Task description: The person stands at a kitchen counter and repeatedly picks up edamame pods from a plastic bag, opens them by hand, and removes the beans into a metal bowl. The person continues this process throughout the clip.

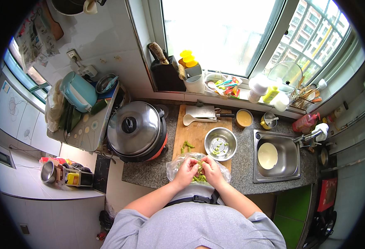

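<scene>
My left hand (187, 170) and my right hand (211, 170) meet at the fingertips around a green soybean pod (200, 164). Both are over a clear plastic bag (173, 166), where more green pods (199, 178) lie close to my body. Just beyond the bag, several loose pods (187, 144) rest on a wooden cutting board (182, 132). A steel bowl (220, 143) at the board's right side holds shelled green beans. At the far end of the board are a cleaver (200, 111), a white spoon (198, 119) and a black-handled knife (225, 115).
A large lidded electric cooker (135, 127) stands left of the board. Beyond the board's right corner sits a bowl of yellow liquid (244, 118), with a yellow cup (268, 120) beside it. The steel sink (285, 155) at right holds a pale bowl (267, 155).
</scene>
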Action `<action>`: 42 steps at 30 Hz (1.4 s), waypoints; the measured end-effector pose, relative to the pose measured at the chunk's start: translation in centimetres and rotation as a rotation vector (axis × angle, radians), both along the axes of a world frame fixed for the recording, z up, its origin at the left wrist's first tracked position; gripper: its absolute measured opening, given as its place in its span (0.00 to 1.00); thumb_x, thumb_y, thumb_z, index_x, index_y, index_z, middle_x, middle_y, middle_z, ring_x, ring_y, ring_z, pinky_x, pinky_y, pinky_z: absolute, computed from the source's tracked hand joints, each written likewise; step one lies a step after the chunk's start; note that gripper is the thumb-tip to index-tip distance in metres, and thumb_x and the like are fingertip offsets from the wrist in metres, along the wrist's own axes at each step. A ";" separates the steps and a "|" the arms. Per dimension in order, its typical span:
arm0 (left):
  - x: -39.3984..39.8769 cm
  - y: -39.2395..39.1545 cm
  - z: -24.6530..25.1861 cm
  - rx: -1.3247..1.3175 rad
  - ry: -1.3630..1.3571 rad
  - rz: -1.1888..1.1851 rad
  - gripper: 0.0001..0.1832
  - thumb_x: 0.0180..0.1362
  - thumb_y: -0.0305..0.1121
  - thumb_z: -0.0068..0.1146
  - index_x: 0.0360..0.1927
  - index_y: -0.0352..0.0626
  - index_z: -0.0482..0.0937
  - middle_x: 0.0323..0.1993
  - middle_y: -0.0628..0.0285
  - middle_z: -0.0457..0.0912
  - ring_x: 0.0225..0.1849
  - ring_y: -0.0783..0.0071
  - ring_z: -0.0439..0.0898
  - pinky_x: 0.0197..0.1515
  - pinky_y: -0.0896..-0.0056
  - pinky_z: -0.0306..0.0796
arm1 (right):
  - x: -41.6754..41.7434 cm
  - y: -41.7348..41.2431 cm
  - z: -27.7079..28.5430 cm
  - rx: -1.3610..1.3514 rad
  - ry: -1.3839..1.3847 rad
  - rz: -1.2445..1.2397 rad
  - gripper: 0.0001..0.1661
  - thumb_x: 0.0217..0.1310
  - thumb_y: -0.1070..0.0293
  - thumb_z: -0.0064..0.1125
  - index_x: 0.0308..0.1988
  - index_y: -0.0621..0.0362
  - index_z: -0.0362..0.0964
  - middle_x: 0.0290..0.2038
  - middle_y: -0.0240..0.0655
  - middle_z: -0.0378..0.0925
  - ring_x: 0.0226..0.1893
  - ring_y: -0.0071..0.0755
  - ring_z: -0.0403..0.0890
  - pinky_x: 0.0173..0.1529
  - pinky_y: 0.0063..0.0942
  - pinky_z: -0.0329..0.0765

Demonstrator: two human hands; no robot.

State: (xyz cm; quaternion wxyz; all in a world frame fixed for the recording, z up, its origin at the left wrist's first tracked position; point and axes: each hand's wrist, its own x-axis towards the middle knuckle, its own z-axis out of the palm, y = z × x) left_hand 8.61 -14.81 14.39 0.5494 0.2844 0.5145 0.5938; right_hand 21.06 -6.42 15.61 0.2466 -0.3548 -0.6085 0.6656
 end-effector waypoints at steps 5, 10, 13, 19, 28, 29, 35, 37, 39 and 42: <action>1.1 0.1 0.1 0.024 0.030 0.048 0.07 0.66 0.28 0.44 0.45 0.39 0.64 0.35 0.62 0.72 0.29 0.81 0.73 0.30 0.79 0.72 | -0.6 -0.2 3.8 0.220 -0.258 0.055 0.07 0.59 0.71 0.48 0.35 0.63 0.68 0.25 0.45 0.73 0.25 0.38 0.78 0.31 0.31 0.74; 0.6 0.0 -1.0 -0.027 0.025 0.035 0.08 0.65 0.28 0.44 0.46 0.40 0.63 0.34 0.62 0.72 0.28 0.81 0.74 0.30 0.79 0.72 | -0.6 0.6 1.0 0.613 -0.167 0.009 0.07 0.58 0.71 0.50 0.36 0.63 0.69 0.28 0.44 0.74 0.28 0.34 0.78 0.34 0.30 0.73; 0.3 0.2 -1.7 -0.043 0.009 0.059 0.08 0.65 0.28 0.45 0.46 0.41 0.63 0.35 0.62 0.72 0.29 0.81 0.74 0.30 0.78 0.72 | -0.7 0.3 0.8 0.465 -0.113 -0.111 0.06 0.58 0.73 0.53 0.36 0.62 0.69 0.28 0.37 0.73 0.26 0.25 0.73 0.32 0.25 0.72; -0.2 0.5 -1.2 -0.117 -0.261 0.154 0.09 0.64 0.31 0.49 0.46 0.42 0.67 0.38 0.63 0.75 0.35 0.78 0.76 0.36 0.78 0.73 | -0.4 0.1 1.5 0.469 -0.141 0.171 0.14 0.54 0.74 0.62 0.38 0.61 0.65 0.27 0.32 0.67 0.26 0.19 0.69 0.31 0.21 0.70; -1.0 0.1 -1.4 -0.139 -0.212 0.084 0.10 0.63 0.31 0.51 0.46 0.42 0.71 0.39 0.64 0.76 0.37 0.79 0.77 0.39 0.77 0.74 | -0.3 1.0 0.2 0.232 -0.220 0.317 0.09 0.61 0.69 0.57 0.36 0.59 0.64 0.27 0.30 0.67 0.26 0.21 0.68 0.29 0.22 0.69; -1.1 0.3 -1.8 -0.159 -0.231 0.095 0.10 0.63 0.31 0.51 0.46 0.42 0.71 0.39 0.64 0.76 0.37 0.79 0.76 0.38 0.78 0.73 | -0.2 1.4 -0.2 -0.010 -0.137 0.291 0.08 0.62 0.67 0.55 0.36 0.58 0.65 0.26 0.29 0.67 0.25 0.21 0.67 0.28 0.21 0.68; -4.2 3.3 -7.2 -0.265 0.018 0.211 0.10 0.59 0.28 0.56 0.43 0.39 0.73 0.30 0.67 0.76 0.28 0.81 0.74 0.32 0.80 0.71 | 0.4 7.5 -6.8 -0.133 -0.292 -0.108 0.06 0.63 0.67 0.50 0.37 0.57 0.68 0.26 0.32 0.73 0.27 0.23 0.72 0.30 0.24 0.71; -5.6 5.0 -8.3 -0.308 0.224 0.259 0.09 0.57 0.28 0.58 0.40 0.38 0.75 0.28 0.67 0.77 0.27 0.81 0.74 0.31 0.80 0.70 | 1.5 10.2 -9.7 0.442 -0.551 -0.172 0.11 0.61 0.69 0.49 0.41 0.61 0.72 0.34 0.44 0.77 0.36 0.45 0.79 0.45 0.35 0.74; -7.3 6.2 -11.0 -0.331 0.360 0.316 0.10 0.52 0.29 0.62 0.37 0.39 0.77 0.29 0.65 0.80 0.29 0.79 0.77 0.33 0.77 0.72 | 2.2 11.8 -11.2 0.592 -0.754 -0.160 0.12 0.58 0.69 0.51 0.42 0.58 0.74 0.43 0.46 0.77 0.43 0.47 0.76 0.49 0.35 0.73; -9.2 7.0 -14.6 -0.374 0.570 0.340 0.11 0.50 0.30 0.63 0.36 0.38 0.78 0.30 0.62 0.81 0.32 0.74 0.79 0.38 0.73 0.73 | 2.4 11.8 -11.2 0.657 -0.991 -0.043 0.13 0.55 0.70 0.53 0.42 0.55 0.76 0.47 0.41 0.76 0.50 0.44 0.72 0.54 0.38 0.69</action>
